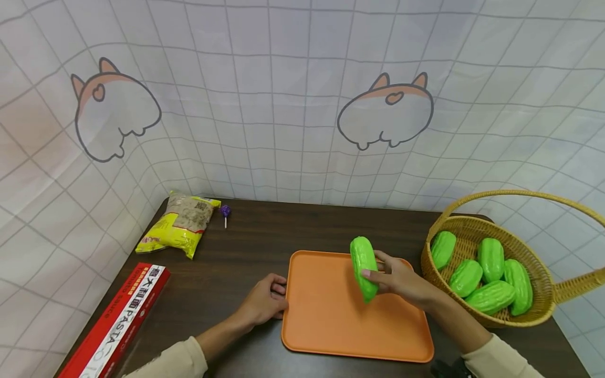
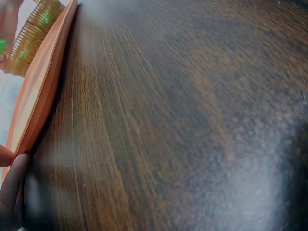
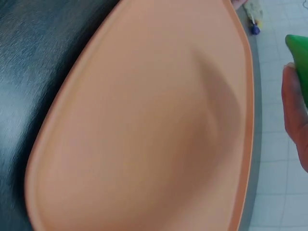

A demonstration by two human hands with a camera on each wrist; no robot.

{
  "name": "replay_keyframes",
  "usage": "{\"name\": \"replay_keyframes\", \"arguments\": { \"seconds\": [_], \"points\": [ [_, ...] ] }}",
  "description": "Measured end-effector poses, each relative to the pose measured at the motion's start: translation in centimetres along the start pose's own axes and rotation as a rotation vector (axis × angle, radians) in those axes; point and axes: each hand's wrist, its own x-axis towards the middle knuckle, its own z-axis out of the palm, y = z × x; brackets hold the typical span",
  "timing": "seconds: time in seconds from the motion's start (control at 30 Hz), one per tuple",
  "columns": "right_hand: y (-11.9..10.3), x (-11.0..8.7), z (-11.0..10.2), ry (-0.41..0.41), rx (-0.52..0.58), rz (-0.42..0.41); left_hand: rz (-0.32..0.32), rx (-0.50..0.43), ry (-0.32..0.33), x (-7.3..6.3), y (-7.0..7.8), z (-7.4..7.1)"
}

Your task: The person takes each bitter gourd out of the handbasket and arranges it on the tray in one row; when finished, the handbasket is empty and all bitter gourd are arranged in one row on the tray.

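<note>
My right hand (image 1: pixel 399 278) holds a bright green bitter melon (image 1: pixel 363 262) between thumb and fingers. The melon hangs tilted above the orange tray (image 1: pixel 326 320), and its shadow falls on the tray in the right wrist view. At the tray's left edge is my left hand (image 1: pixel 266 299); its thumb and a finger (image 2: pixel 14 185) pinch the rim in the left wrist view. Several more green bitter melons (image 1: pixel 490 297) lie in a woven basket (image 1: pixel 506 236) to the right of the tray.
The basket's tall handle (image 1: pixel 510 192) arches over it. At the back left lie a yellow packet (image 1: pixel 184 220) and a purple lollipop (image 1: pixel 225 211). A red pasta box (image 1: pixel 118 320) lies along the dark table's left edge. Behind the table hangs a white checked curtain (image 1: pixel 283 105).
</note>
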Motion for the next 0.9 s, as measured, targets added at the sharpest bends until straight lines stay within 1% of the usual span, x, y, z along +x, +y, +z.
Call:
{"name": "replay_keyframes", "arguments": {
  "seconds": [0.13,0.23,0.47,0.57,0.77,0.9],
  "points": [
    [0.0,0.7,0.5,0.031,0.012,0.051,0.003,-0.003,-0.005,0.1,0.2,0.0],
    [0.0,1.2,0.9,0.044,-0.004,0.066,0.000,-0.008,-0.008,0.2,0.3,0.0],
    [0.0,2.5,1.5,0.040,-0.063,0.038,0.004,-0.004,-0.006,0.3,0.4,0.1],
    [0.1,2.9,1.7,0.027,-0.051,0.022,0.003,-0.004,-0.004,0.3,0.4,0.1],
    [0.5,3.4,2.1,0.042,-0.034,0.023,-0.003,-0.008,-0.005,0.3,0.2,0.2],
    [0.7,3.9,2.5,0.027,-0.034,0.009,-0.013,0.004,-0.001,0.3,0.0,0.1]
  ]
}}
